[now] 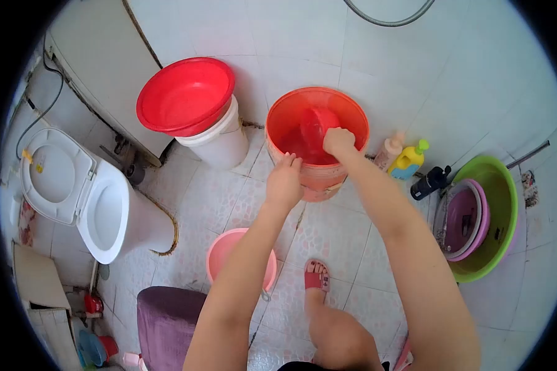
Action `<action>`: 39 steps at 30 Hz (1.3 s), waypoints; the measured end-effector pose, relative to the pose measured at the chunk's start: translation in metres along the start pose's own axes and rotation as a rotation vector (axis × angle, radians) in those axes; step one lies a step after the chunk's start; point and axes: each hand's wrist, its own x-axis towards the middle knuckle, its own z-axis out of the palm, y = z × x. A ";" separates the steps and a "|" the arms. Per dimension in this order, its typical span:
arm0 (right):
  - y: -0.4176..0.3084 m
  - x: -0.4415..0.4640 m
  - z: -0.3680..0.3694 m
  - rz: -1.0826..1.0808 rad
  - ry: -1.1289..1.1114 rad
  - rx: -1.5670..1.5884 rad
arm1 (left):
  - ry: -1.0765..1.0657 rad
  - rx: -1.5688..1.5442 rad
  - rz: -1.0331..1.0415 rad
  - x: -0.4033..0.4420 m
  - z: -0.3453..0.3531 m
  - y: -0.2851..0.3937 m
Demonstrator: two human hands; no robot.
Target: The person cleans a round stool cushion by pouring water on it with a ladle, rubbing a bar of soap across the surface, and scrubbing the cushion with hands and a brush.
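Toilet (105,216) at nine o'clock in view, lid (52,167) raised. Red basin (189,93) atop white bucket (220,148), ten o'clock. Yellow bottle (406,163), near three o'clock; green basin (504,210), just past three. Purple stool (167,328), seven o'clock.

One open-toed sandal (317,282) with a wide pinkish-red strap and small pale marking is worn. Dark-painted toenails (316,268) are noted at its front. Black cloth (303,366) is seen below it. Left hand (284,184) and right hand (340,141) are bare.

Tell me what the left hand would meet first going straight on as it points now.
The left hand would likely meet the near rim of the orange bucket; fingertips may already touch it, but depth is unclear.
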 end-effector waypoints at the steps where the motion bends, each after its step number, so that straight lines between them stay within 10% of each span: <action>1: -0.002 0.001 0.002 -0.048 -0.021 -0.054 | -0.013 -0.016 -0.011 -0.001 0.001 0.000; 7: -0.012 0.031 0.055 -0.117 -0.238 0.115 | -0.009 -0.081 0.005 -0.008 0.006 -0.005; 15: -0.002 0.020 0.020 0.199 -0.592 1.354 | -0.107 -0.007 0.001 -0.033 0.003 0.001; 20: -0.001 -0.009 -0.016 0.344 -0.512 1.598 | -0.112 0.037 -0.114 -0.129 -0.026 0.007; 39: 0.009 -0.241 -0.162 -0.246 -0.446 1.387 | 0.268 0.342 -0.697 -0.510 -0.186 -0.035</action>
